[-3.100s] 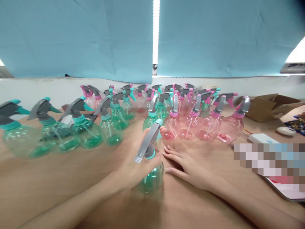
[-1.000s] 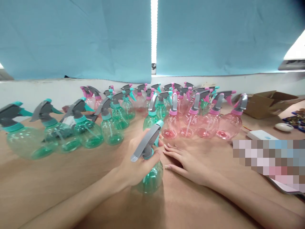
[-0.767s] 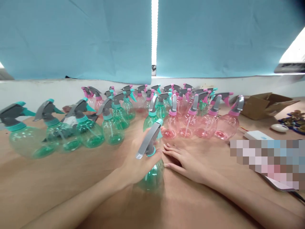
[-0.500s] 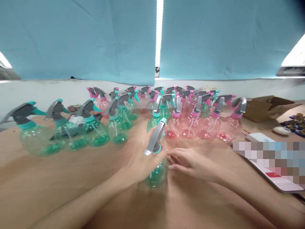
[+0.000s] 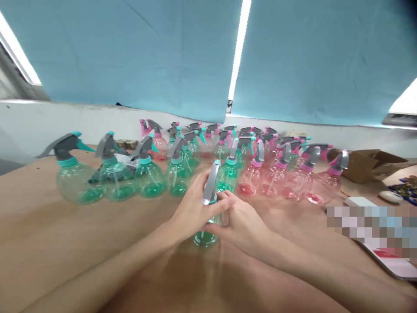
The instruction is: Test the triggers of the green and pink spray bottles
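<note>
A green spray bottle with a grey trigger head stands on the brown table in front of me. My left hand is wrapped round its neck and upper body. My right hand now clasps the bottle from the right side, its fingers closed against the neck beside the left hand. Most of the bottle's body is hidden between the two hands.
Several green spray bottles stand in a row at the left and several pink ones at the right, more behind. A cardboard box, a white mouse and a white tray lie at the right. Blue curtains hang behind.
My right hand lifted off the table and closed on the bottle's right side. The left hand kept its hold. The head camera swung and tilted, so the scene shifted.
</note>
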Demonstrator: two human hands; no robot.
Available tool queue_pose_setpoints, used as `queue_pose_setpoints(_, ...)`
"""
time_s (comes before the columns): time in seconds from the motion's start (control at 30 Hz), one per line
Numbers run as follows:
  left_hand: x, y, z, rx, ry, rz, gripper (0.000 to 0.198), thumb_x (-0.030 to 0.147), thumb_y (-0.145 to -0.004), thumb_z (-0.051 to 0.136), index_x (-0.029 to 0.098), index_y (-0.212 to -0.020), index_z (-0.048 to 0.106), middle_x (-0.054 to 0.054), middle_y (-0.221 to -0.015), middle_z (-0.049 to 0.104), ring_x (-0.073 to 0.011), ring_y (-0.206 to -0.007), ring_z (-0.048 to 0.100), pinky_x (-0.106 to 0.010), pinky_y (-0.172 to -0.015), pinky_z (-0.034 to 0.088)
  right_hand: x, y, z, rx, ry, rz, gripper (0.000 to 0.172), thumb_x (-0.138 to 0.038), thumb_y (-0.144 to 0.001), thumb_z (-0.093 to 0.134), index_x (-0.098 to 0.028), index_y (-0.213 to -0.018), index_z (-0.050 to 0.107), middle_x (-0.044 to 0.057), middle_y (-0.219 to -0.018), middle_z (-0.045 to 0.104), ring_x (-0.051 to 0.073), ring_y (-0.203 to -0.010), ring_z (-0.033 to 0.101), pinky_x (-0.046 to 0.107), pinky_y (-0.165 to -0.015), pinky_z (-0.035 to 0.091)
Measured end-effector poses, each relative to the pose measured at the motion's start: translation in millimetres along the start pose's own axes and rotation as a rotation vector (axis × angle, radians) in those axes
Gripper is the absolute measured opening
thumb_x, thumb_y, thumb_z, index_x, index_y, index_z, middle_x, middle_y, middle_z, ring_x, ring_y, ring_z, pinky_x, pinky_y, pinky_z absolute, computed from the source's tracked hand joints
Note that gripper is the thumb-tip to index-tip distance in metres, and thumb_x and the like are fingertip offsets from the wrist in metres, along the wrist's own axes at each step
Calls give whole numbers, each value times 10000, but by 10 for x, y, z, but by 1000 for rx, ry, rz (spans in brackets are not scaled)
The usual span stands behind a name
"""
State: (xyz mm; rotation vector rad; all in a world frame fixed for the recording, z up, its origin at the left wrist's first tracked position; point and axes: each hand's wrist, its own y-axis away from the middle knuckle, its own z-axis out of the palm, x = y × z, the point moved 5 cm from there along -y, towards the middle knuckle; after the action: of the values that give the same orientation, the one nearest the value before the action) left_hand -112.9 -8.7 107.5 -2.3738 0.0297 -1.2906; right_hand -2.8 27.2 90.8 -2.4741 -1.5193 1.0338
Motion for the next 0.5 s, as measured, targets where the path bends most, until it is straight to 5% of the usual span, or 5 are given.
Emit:
queue_pose_setpoints(0.13, -199, 187, -257, 105, 25, -29, 550, 399, -871, 597, 257, -1363, 396, -90, -1384, 475, -266, -1290, 458, -431, -1028, 438, 7, -127, 80, -2, 117, 50, 413, -496, -823, 653, -218, -1115, 562, 71, -1002, 641, 261, -846, 655, 370, -669, 504)
queue_pose_setpoints(0.27, -509, 483, -487, 199, -219, 93, 310, 296, -890, 564, 230, -1182, 484, -72, -1192, 534, -235, -1108, 551, -418, -951, 471, 133, -322, 50, -18, 196, 130, 485, -587, -822, 615, -202, -1109, 548, 104, -1042, 663, 309, -924, 660, 397, -708, 500)
queue_pose_setpoints(0.5, -796, 628, -431, 59, -377, 143, 180, 177, -905, 496, 254, -1069, 492, -16, -1035, 563, -178, -891, 584, -331, -791, 506, 283, -695, 71, -55, 187, 245, 478, -502, -854, 561, -165, -1185, 487, 142, -1119, 670, 342, -1029, 639, 407, -779, 484)
